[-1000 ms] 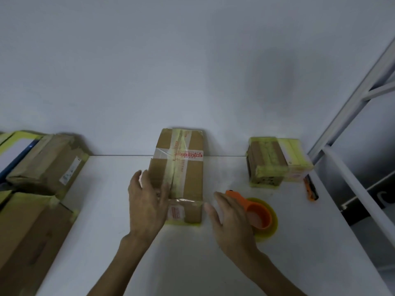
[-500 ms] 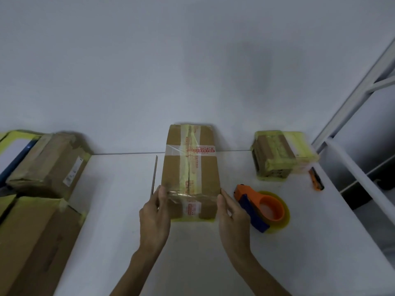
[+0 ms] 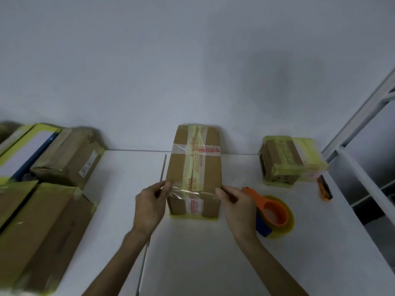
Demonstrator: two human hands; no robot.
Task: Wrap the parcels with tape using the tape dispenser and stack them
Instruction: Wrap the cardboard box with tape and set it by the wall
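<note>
A tall brown parcel (image 3: pixel 183 167) with yellowish and clear tape stands on the white table (image 3: pixel 203 253) against the wall. A crinkled clear tape strip (image 3: pixel 192 190) runs across its near top. My left hand (image 3: pixel 149 206) pinches the strip's left end at the box's left edge. At the right edge, my right hand (image 3: pixel 237 208) holds the other end with bent fingers. The orange and blue tape dispenser (image 3: pixel 273 212) with a yellowish roll lies on the table just right of my right hand, untouched.
A small parcel wrapped in yellow tape (image 3: pixel 282 161) sits at the back right, an orange box cutter (image 3: pixel 323 188) beside it. Several brown parcels (image 3: pixel 42 227) and a white-and-blue box (image 3: pixel 25 146) crowd the left. A white metal rack (image 3: pixel 363 178) borders the right.
My right hand let go of the dispenser and came to the parcel's right edge. Both hands went from lying along the box sides to holding the tape strip's ends.
</note>
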